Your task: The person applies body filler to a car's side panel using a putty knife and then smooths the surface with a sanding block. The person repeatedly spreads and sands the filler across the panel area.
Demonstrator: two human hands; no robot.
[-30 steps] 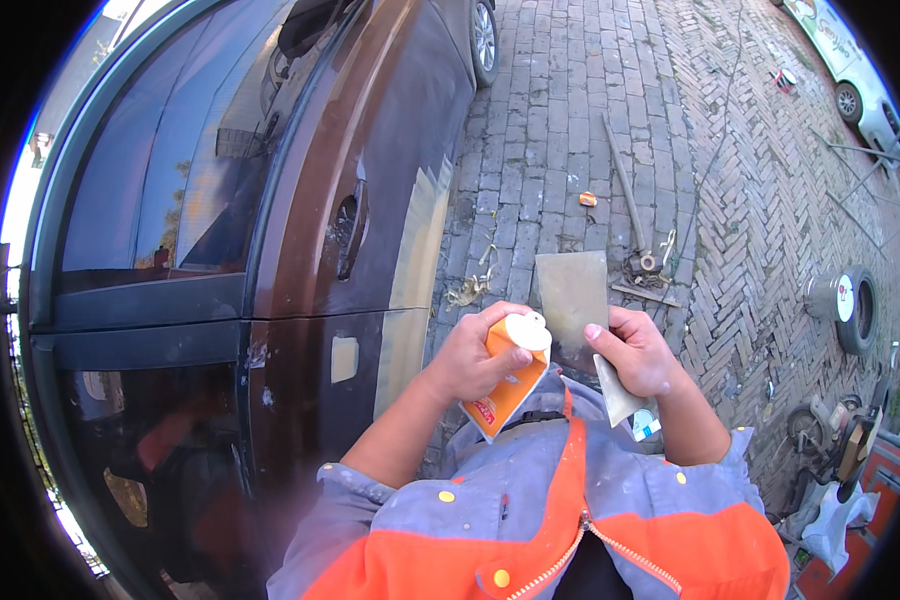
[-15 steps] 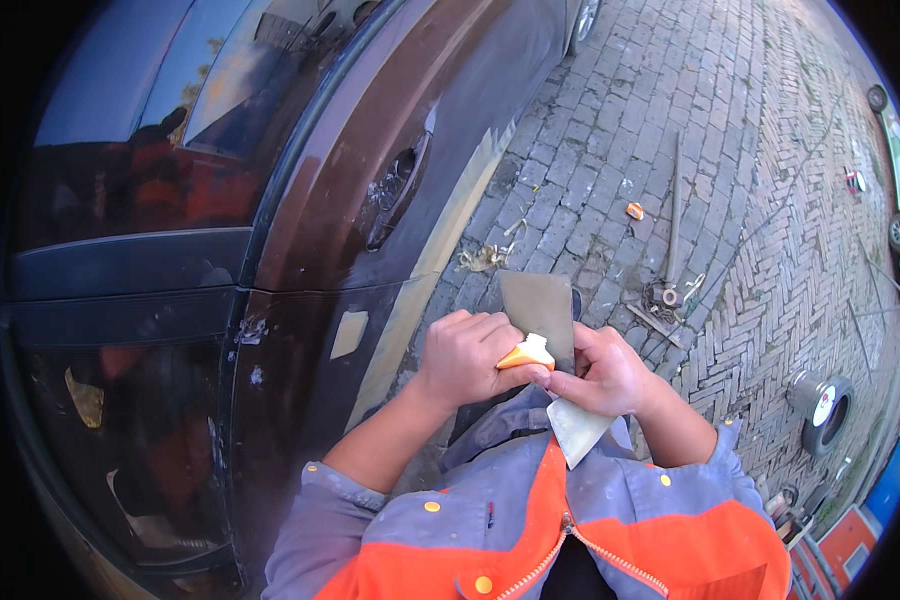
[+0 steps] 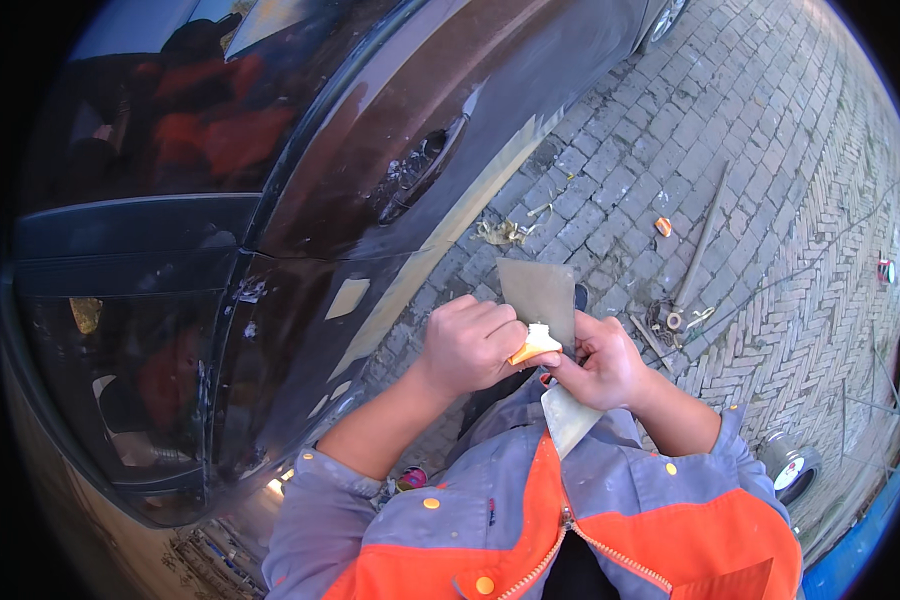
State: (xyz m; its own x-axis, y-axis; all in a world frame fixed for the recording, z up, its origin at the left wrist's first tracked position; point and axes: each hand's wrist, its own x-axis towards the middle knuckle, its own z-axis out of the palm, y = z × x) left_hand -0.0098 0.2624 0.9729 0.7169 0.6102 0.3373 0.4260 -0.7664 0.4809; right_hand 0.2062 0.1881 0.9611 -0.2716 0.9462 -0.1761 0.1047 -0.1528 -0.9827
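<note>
Head view: I see the left hand (image 3: pixel 473 345) with fingers curled round an orange-and-white tube (image 3: pixel 536 346) above the jacket (image 3: pixel 515 490); it looks light, squeezable, best held mid-body. The right hand (image 3: pixel 608 365) clasps a grey plate (image 3: pixel 537 293), probably stiff, near its edge.

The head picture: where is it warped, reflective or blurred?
Head view: fisheye bending bows the edges of the dark car; head view: its window mirrors orange-red patches; head view: the left hand and right hand look reasonably sharp.
</note>
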